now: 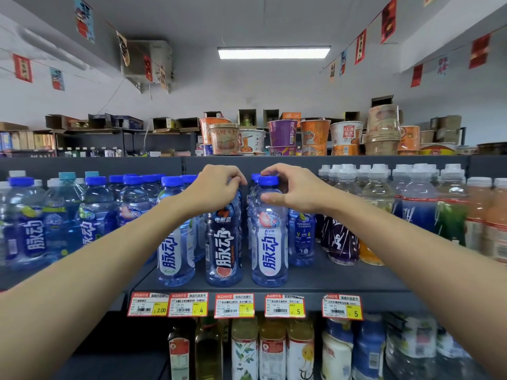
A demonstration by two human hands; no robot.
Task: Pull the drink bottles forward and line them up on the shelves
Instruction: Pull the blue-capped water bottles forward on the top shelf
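The left hand (216, 187) clamps the top of the dark bottle (223, 242); the right hand (295, 189) pinches the white bottle (270, 242) at its neck (both at the near edge of the shelf (343, 278)).

Dark grey metal shelf (343, 278): three front-row items, all upright, side by side at its front edge.
1. Blue-tinted clear plastic bottle with white label and blue cap (175, 242), leftmost.
2. Blue-tinted clear plastic bottle with navy label (223, 242), middle (cap hidden under the left hand (216, 187), which grips its top).
3. Blue-capped clear plastic bottle with white-and-pink label (270, 237), rightmost, its neck pinched by the right hand (290, 187).
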